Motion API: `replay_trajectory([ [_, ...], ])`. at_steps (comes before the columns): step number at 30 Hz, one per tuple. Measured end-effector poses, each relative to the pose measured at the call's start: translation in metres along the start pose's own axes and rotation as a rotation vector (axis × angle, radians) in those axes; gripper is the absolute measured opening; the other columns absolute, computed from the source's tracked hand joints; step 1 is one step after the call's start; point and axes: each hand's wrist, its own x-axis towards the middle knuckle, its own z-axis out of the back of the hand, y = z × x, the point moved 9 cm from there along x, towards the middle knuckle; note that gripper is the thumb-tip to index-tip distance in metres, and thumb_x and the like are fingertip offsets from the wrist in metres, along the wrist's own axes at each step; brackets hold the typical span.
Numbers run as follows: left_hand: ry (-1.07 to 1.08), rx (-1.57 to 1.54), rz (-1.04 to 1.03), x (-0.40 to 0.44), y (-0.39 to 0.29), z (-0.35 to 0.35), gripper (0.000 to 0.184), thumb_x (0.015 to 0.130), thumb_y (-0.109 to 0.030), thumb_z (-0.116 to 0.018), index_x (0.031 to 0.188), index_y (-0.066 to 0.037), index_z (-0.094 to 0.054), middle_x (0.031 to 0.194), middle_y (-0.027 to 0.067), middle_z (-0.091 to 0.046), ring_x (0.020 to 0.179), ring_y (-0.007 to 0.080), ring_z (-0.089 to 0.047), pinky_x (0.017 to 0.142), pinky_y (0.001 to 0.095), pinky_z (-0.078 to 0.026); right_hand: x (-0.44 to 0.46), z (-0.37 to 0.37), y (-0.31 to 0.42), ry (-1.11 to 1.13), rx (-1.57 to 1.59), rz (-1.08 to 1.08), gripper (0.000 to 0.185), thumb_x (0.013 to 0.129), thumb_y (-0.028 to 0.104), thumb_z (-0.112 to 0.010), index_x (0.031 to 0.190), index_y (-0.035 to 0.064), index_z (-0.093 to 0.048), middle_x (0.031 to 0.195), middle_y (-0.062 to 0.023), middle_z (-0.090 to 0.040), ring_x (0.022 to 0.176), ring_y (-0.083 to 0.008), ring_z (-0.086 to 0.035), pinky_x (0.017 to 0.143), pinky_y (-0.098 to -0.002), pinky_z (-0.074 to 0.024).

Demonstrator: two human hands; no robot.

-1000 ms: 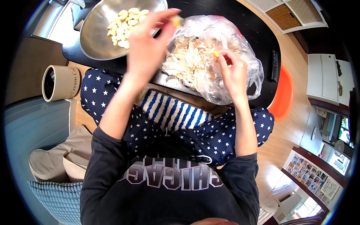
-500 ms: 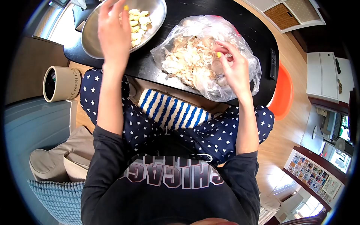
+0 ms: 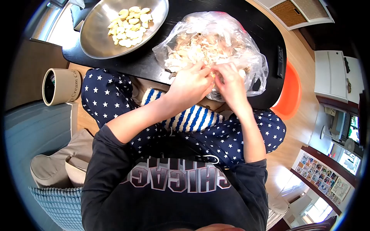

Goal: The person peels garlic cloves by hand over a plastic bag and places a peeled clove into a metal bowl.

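Note:
My left hand (image 3: 191, 85) and my right hand (image 3: 230, 84) meet at the near edge of a clear plastic bag (image 3: 252, 63). Fingertips of both are pinched together around something small that they hide. Dry, pale papery skins (image 3: 200, 48) fill the opened bag just beyond my fingers. To the left, a wide metal bowl (image 3: 93, 38) holds several peeled, pale yellow cloves (image 3: 129, 27), which look like garlic.
Both the bowl and bag rest on a black table (image 3: 144, 61). A remote control (image 3: 280, 61) lies near its right edge, beside an orange stool (image 3: 289, 94). A cream bin (image 3: 63, 86) stands left. Below the table is a blue-and-white striped cloth (image 3: 192, 119).
My left hand went from above the bag to over the bowl, then came back down to my right hand. My right hand moved slightly down and left. The bowl's cloves are uncovered now.

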Motion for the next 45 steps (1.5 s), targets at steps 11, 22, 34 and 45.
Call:
replay_trajectory([
  [11, 0.163, 0.131, 0.093, -0.006, 0.014, -0.012, 0.010, 0.075, -0.011, -0.063, 0.081, -0.002, -0.062, 0.078, 0.0065, -0.056, 0.085, 0.0220, -0.054, 0.071, 0.0329, -0.047, -0.009, 0.010, -0.019, -0.174, 0.388, -0.215, 0.027, 0.077, -0.003, -0.060, 0.103, 0.0033, -0.058, 0.087, -0.0051, -0.060, 0.079, -0.0139, -0.056, 0.071, -0.0254, -0.0457],
  [22, -0.098, -0.696, 0.440, 0.015, 0.055, 0.010, 0.028, 0.083, -0.005, -0.059, 0.111, -0.005, -0.060, 0.097, 0.0068, -0.064, 0.085, 0.0109, -0.061, 0.070, 0.0222, -0.047, 0.006, 0.005, -0.020, -0.248, 0.990, -0.252, 0.027, 0.084, -0.006, -0.056, 0.111, -0.0035, -0.051, 0.102, -0.0092, -0.058, 0.091, -0.0133, -0.058, 0.082, -0.0238, -0.0473],
  [34, -0.246, -1.081, 0.650, 0.007, 0.090, -0.006, 0.018, 0.087, -0.009, -0.058, 0.101, 0.002, -0.060, 0.083, 0.0068, -0.066, 0.073, 0.0080, -0.061, 0.064, 0.0204, -0.048, 0.033, 0.025, -0.003, -0.299, 0.663, -0.158, 0.022, 0.080, -0.003, -0.059, 0.101, 0.0006, -0.061, 0.095, -0.0073, -0.063, 0.081, -0.0113, -0.059, 0.072, -0.0228, -0.0460],
  [45, -0.211, -0.789, 0.512, 0.015, 0.087, -0.003, 0.030, 0.089, -0.005, -0.050, 0.118, -0.004, -0.057, 0.110, 0.0091, -0.061, 0.091, 0.0125, -0.061, 0.077, 0.0214, -0.047, 0.031, 0.026, -0.014, -0.300, 0.709, -0.178, 0.020, 0.083, -0.001, -0.055, 0.101, 0.0031, -0.064, 0.094, -0.0047, -0.063, 0.083, -0.0099, -0.058, 0.069, -0.0212, -0.0450],
])
